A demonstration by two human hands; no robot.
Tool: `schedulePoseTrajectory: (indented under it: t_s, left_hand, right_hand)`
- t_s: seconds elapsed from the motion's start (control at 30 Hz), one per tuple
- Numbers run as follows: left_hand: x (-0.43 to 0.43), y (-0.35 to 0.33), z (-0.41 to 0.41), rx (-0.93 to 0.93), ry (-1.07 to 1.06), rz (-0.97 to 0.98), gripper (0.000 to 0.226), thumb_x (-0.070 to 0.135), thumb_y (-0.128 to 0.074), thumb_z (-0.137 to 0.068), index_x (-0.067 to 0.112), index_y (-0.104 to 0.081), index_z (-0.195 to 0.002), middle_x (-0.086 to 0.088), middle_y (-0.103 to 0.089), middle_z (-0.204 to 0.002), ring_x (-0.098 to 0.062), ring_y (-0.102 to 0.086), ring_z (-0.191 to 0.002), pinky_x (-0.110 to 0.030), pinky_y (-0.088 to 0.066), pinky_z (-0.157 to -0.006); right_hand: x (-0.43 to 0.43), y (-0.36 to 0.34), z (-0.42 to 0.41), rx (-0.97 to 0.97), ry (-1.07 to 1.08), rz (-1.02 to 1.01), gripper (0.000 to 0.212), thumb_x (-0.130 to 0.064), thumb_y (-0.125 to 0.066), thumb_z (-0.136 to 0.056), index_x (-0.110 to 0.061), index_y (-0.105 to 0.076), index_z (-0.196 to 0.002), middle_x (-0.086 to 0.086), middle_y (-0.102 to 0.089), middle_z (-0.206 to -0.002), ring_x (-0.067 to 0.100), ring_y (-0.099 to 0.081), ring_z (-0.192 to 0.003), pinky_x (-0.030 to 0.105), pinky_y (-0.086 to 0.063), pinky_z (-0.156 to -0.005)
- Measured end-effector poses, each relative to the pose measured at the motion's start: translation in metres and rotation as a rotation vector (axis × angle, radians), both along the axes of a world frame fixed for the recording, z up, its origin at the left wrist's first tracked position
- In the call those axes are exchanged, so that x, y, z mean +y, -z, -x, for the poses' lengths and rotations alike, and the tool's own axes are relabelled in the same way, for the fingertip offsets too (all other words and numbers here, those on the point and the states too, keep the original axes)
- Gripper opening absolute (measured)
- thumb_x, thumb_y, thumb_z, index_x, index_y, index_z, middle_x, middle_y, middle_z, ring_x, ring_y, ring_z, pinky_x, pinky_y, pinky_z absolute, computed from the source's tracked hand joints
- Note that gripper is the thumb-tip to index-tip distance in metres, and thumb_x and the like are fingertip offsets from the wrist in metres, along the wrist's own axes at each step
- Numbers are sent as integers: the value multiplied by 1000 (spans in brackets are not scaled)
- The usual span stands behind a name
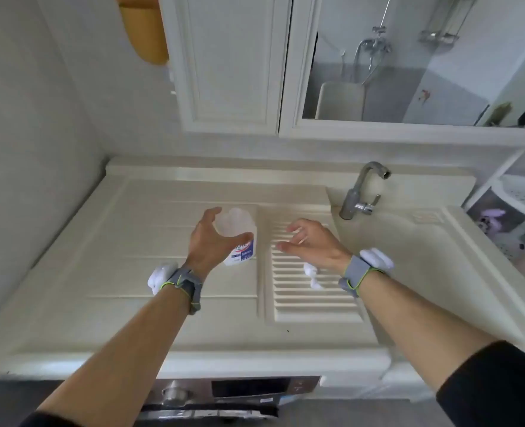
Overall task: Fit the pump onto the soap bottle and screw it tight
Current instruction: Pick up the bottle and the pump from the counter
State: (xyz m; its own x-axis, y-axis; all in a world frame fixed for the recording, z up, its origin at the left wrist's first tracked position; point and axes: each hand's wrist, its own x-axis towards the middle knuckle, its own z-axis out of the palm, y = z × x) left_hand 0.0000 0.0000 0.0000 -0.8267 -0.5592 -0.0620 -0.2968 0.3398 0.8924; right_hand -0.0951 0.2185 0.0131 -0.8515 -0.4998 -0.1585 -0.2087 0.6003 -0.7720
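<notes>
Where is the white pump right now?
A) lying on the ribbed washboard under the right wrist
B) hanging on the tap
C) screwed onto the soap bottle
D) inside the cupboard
A: the pump lies on the ribbed washboard beneath the right hand, apart from the soap bottle.

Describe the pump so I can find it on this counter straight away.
Start at the faucet and come toward the ribbed washboard beside the basin. The pump lies on those ribs, just under the right hand's wrist. It is the small white piece lying loose, while the soap bottle stands left of the ribs at the left hand.
</notes>
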Motion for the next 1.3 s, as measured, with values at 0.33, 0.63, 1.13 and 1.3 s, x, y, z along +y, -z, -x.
schedulePoseTrajectory:
  t_s: [0.33,0.63,1.13,1.3]
  left_hand:
    - [-3,36,25,-10,-8,-15,117,40,-97,-58,25,-31,-154,-5,-54,-147,-28,-55,-131,-36,-46,-105]
    - [-6,57,31,48,-39,-18,103,41,-98,-56,23,-41,-139,6,-57,-122,-23,-61,-108,-33,-49,-87]
    - [-7,60,31,67,-31,-11,97,42,-97,-58,24,-42,-136,7,-58,-121,-26,-63,-112,-43,-57,-95]
    - [-7,60,32,74,-36,-13,95,42,-97,-59,25,-42,-135,8,-58,-119,-24,-63,-110,-38,-55,-92]
  right_hand:
    - [-1,42,5,-32,29,-49,46,-44,-83,-79,-22,-63,-115,2,-69,-101,17,-65,-85,24,-46,-70]
    - [2,69,9,83,55,-124,47,-35,-83,-82,-13,-64,-118,1,-56,-107,19,-58,-103,35,-50,-93]
    - [4,84,8,385,134,-599,49,-24,-72,-85,-12,-48,-125,17,-45,-121,39,-49,-106,43,-48,-85]
    - [5,92,5,359,140,-630,36,-18,-66,-90,-10,-45,-118,19,-44,-120,40,-52,-99,40,-41,-71]
